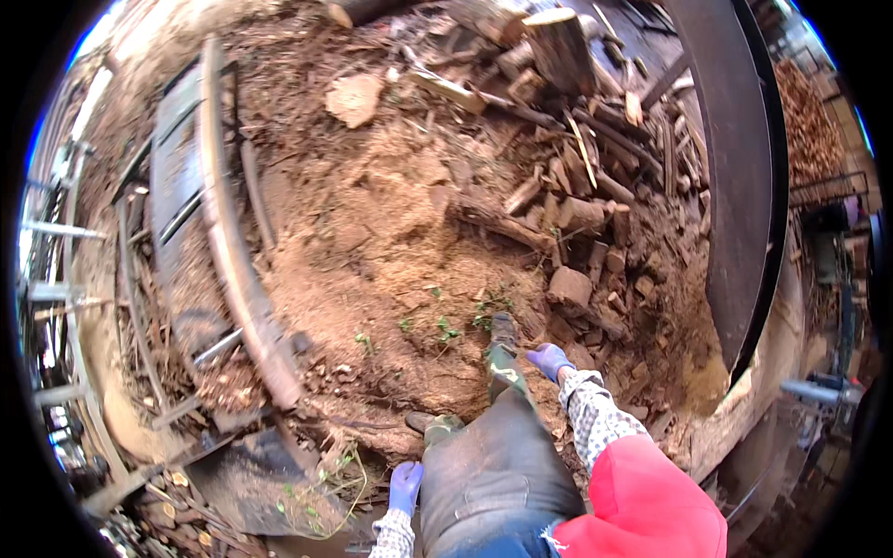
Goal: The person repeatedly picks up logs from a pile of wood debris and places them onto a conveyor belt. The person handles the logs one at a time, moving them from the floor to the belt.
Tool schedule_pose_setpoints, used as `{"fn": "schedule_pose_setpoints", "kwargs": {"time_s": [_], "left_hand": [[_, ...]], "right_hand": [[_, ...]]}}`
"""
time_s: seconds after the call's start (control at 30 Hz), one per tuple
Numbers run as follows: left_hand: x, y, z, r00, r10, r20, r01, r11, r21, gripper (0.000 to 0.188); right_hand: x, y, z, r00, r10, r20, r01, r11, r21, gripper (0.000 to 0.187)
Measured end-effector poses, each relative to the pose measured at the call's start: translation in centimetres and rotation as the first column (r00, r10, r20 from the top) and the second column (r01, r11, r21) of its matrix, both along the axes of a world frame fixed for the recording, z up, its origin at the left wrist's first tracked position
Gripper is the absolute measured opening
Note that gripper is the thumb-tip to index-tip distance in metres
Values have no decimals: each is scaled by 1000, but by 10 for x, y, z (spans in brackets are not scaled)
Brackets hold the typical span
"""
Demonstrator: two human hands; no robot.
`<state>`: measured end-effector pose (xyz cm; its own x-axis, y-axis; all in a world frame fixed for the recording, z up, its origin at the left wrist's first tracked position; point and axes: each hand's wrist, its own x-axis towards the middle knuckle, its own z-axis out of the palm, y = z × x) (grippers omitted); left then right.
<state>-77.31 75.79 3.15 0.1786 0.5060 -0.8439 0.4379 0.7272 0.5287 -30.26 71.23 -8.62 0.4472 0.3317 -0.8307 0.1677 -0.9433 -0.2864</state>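
My left hand (406, 485), in a purple glove, hangs beside my left leg with its fingers loosely extended and nothing seen in it. My right hand (549, 361), gloved the same way, reaches out past my right leg over the ground near the log pile. Its fingers are slightly bent and apart, and I see nothing held. Both hands are apart from the wood. Closest to the right hand lies a short cut log (569, 287). One boot (502, 349) is set ahead on the sawdust ground (400, 242), the other boot (435, 426) behind it.
Split logs (581, 216) are heaped ahead to the right, below an upright stump (560, 51). A tall dark metal panel (744, 167) stands at the right. A long pole (228, 214) runs along the left, beside a dark sheet (177, 149). Green sprigs (446, 329) lie ahead.
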Motion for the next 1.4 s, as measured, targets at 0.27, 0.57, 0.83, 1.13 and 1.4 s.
{"fn": "schedule_pose_setpoints", "kwargs": {"time_s": [0.27, 0.57, 0.83, 1.13, 1.4], "left_hand": [[60, -29, -22, 893, -301, -334, 309, 951, -29, 28], [167, -24, -64, 745, -43, -666, -35, 994, -103, 25], [165, -66, -62, 739, 35, -673, -268, 932, -245, 22], [203, -4, -66, 941, 163, -297, -175, 985, -12, 37], [263, 14, -106, 597, 548, 586, -75, 765, -639, 90]], "right_hand": [[122, 8, -142, 977, 202, 73, -189, 969, -160, 86], [291, 200, -365, 676, 533, 509, -596, 801, -46, 118], [285, 210, -407, 520, 637, 569, -684, 710, -168, 74], [211, 173, -135, 847, 198, -494, -147, 979, 141, 58], [97, 115, 170, 569, 416, -709, -374, 899, 227, 76]]}}
